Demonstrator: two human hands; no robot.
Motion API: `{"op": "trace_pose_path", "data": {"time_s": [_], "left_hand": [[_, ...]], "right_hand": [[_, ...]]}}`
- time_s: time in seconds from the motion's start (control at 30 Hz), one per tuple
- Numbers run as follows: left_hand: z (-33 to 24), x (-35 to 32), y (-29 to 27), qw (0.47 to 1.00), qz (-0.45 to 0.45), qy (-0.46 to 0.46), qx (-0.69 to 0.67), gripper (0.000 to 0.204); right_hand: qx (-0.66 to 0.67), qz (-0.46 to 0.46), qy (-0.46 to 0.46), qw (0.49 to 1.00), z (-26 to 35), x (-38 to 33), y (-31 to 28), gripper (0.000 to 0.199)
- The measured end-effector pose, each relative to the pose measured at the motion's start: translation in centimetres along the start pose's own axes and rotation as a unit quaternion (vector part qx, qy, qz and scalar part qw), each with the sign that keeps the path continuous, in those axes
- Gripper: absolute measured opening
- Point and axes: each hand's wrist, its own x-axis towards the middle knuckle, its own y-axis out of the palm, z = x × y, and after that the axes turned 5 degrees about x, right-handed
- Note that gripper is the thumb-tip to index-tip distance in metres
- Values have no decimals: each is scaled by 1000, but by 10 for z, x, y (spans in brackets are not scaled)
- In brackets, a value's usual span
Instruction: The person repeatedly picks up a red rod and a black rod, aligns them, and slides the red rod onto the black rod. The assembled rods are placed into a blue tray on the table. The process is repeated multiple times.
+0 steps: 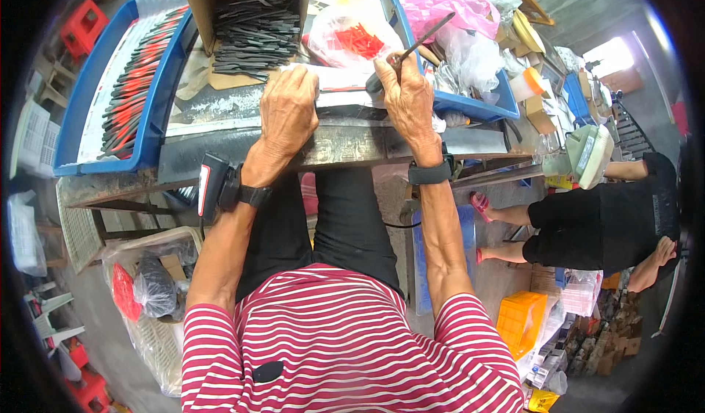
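Note:
My right hand (406, 98) grips a thin dark metal rod tool (424, 39) that slants up and to the right over the bench. My left hand (288, 109) lies knuckles up on the worn metal bench (220, 112), pressing on a pale flat piece (339, 90) between the two hands. Its fingers curl over the piece's near edge. Just beyond the hands stands a cardboard box (257, 27) full of dark flat strips. Each wrist wears a black band.
A blue tray (103, 97) of black and red strips lies at the left. A clear bag of red parts (352, 40) and a second blue tray (470, 104) of plastic bags sit behind. Another person (602, 222) in black sits at the right. A basket (150, 295) stands below left.

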Motion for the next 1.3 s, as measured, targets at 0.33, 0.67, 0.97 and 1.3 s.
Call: {"op": "trace_pose_path", "data": {"time_s": [0.33, 0.67, 0.97, 1.3], "left_hand": [[0, 1, -5, 999, 9, -22, -39, 14], [8, 4, -49, 998, -15, -49, -29, 15], [16, 3, -81, 996, -24, -79, -38, 13], [22, -3, -90, 994, -22, -90, -49, 13]], "right_hand": [[-24, -24, -95, 995, -5, 38, -12, 11], [-154, 30, -55, 986, -31, 68, 19, 25], [-227, 73, -64, 969, -26, 65, 27, 32], [-277, 88, -80, 953, -26, 67, 32, 18]]}}
